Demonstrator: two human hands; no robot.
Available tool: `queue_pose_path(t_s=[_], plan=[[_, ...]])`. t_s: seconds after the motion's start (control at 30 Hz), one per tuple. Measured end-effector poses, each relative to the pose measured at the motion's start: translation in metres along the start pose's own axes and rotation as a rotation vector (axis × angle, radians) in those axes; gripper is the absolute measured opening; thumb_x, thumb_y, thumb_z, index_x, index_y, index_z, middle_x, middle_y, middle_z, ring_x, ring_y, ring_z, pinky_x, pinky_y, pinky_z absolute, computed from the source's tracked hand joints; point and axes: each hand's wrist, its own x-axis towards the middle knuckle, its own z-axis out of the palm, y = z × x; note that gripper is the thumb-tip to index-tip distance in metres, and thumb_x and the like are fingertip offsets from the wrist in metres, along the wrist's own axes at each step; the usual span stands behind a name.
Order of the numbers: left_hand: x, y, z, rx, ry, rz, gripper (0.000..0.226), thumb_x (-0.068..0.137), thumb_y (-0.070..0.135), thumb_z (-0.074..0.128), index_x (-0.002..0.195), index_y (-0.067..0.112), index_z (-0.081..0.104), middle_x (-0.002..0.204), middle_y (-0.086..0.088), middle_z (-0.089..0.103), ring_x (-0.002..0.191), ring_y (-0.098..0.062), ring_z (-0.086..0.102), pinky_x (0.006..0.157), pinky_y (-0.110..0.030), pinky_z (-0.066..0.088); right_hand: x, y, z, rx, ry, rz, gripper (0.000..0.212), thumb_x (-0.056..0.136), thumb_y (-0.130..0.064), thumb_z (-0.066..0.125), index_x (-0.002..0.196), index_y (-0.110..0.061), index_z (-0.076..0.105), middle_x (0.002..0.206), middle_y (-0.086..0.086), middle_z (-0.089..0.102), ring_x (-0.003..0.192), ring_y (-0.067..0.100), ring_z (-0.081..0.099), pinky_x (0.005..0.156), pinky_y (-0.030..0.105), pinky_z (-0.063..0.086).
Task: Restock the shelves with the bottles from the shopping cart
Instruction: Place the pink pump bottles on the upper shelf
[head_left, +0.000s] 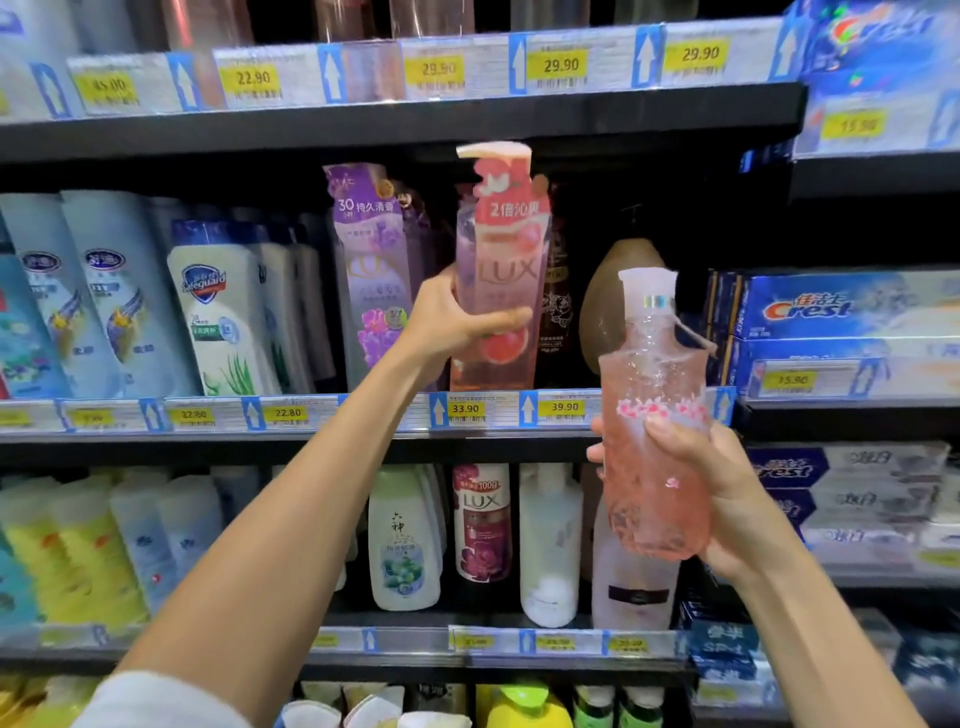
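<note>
The left hand holds a tall pink Lux pump bottle upright at the middle shelf, its grip wrapped round the bottle's waist with the thumb across the front; the fingers behind are hidden. The bottle's base sits at or just above the shelf edge, though I cannot tell whether it touches. Just beside it on the left stands a purple Lux bottle, partly covered by the hand. The right hand grips a clear pink pump bottle with petals lower and nearer the camera, thumb on its front. A brown rounded bottle behind it is largely blocked. The price tags are blurred in places. The shopping cart is out of view.
</note>
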Motion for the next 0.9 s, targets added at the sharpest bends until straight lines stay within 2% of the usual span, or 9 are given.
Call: queue_pose_path(t_s=[0.07,0.23,0.37,0.43,0.5,0.6,0.7,0.83,0.9], plan=[[0.004,-0.005,0.003,0.009,-0.010,-0.058,0.047,0.053,0.040,0.089,0.091,0.017,0.072,0.081,-0.002,0.076,0.079,-0.018,0.073,0.071,-0.034,0.060,0.002,0.003,0.001,0.007,-0.004,0.009,0.072,0.060,-0.038,0.074,0.123,-0.006,0.059,0.108,0.019,0.070,0.092,0.033,0.071,0.070,0.034,0.057],[0.015,-0.013,0.009,-0.052,-0.028,-0.212,0.032,0.068,0.039,0.083,0.087,0.015,0.074,0.090,-0.003,0.075,0.093,-0.018,0.070,0.085,-0.027,0.052,0.005,0.009,0.008,0.027,-0.017,0.022,0.075,0.061,-0.038,0.075,0.126,-0.005,0.057,0.110,0.020,0.069,0.093,0.033,0.070,0.071,0.035,0.057],[0.014,-0.009,0.015,-0.076,-0.009,-0.267,0.068,0.065,0.042,0.083,0.119,0.007,0.061,0.109,-0.007,0.070,0.104,-0.018,0.065,0.102,-0.036,0.046,0.001,0.011,0.012,0.027,-0.023,0.016,0.082,0.055,-0.039,0.080,0.126,-0.004,0.056,0.111,0.020,0.069,0.092,0.032,0.071,0.070,0.033,0.057],[0.012,-0.007,0.013,-0.094,0.008,-0.266,0.066,0.068,0.040,0.082,0.121,0.011,0.055,0.114,-0.007,0.067,0.108,-0.019,0.062,0.103,-0.035,0.044,-0.002,0.011,0.014,0.034,-0.018,0.015,0.095,0.045,-0.044,0.089,0.124,-0.003,0.057,0.109,0.020,0.069,0.090,0.032,0.071,0.068,0.033,0.057],[0.007,-0.007,0.013,-0.031,0.052,-0.271,0.057,0.072,0.044,0.079,0.112,0.011,0.055,0.114,-0.008,0.066,0.109,-0.019,0.060,0.099,-0.032,0.046,-0.006,0.010,0.016,0.049,-0.011,0.021,0.102,0.040,-0.047,0.091,0.124,-0.002,0.057,0.108,0.021,0.069,0.089,0.032,0.071,0.067,0.034,0.057],[-0.005,-0.010,0.024,0.155,0.220,-0.235,0.069,0.068,0.049,0.081,0.108,0.002,0.050,0.107,-0.006,0.062,0.099,-0.018,0.059,0.073,-0.024,0.046,-0.009,0.011,0.018,0.086,-0.009,0.021,0.099,0.041,-0.042,0.092,0.123,0.000,0.057,0.106,0.022,0.069,0.085,0.031,0.072,0.066,0.034,0.057],[-0.012,-0.011,0.035,0.314,0.358,-0.175,0.067,0.065,0.043,0.085,0.097,0.009,0.037,0.106,-0.005,0.051,0.095,-0.018,0.051,0.070,-0.025,0.040,-0.010,0.013,0.022,0.114,-0.006,0.032,0.087,0.047,-0.033,0.086,0.122,0.000,0.057,0.105,0.021,0.069,0.085,0.031,0.071,0.066,0.034,0.058],[-0.005,-0.015,0.034,0.262,0.346,-0.185,0.039,0.081,0.028,0.076,0.089,0.010,0.042,0.106,-0.009,0.057,0.086,-0.013,0.050,0.055,-0.009,0.036,-0.012,0.014,0.024,0.084,0.001,0.040,0.079,0.053,-0.034,0.081,0.122,-0.003,0.058,0.106,0.022,0.069,0.089,0.033,0.071,0.068,0.034,0.058],[-0.002,-0.019,0.031,0.241,0.306,-0.232,0.023,0.089,0.020,0.067,0.090,0.010,0.047,0.114,-0.012,0.059,0.091,-0.015,0.052,0.061,-0.011,0.036,-0.013,0.015,0.025,0.062,0.008,0.037,0.091,0.045,-0.039,0.090,0.123,-0.004,0.058,0.108,0.022,0.069,0.092,0.035,0.070,0.069,0.034,0.058]])
